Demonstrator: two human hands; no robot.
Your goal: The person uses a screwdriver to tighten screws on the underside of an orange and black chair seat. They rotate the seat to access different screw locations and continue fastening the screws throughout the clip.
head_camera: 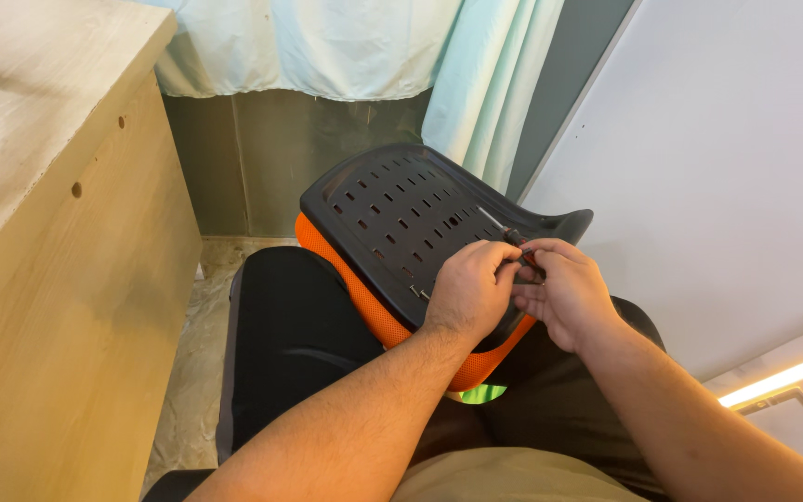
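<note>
A black slotted plastic chair seat shell (392, 214) with orange mesh padding (364, 293) under it lies across my lap. My left hand (469, 290) rests on the shell's near right part, fingers curled against a small tool. My right hand (564, 290) grips a screwdriver (513, 238) with a thin metal shaft and a dark, red-marked handle. The shaft points up and left over the shell. Two small screws (417, 293) stick out of the shell just left of my left hand.
A light wooden cabinet (67, 279) stands close on the left. Pale green curtains (327, 46) hang behind the seat. A white wall panel (727, 167) runs along the right. Tiled floor (192, 344) shows between cabinet and my legs.
</note>
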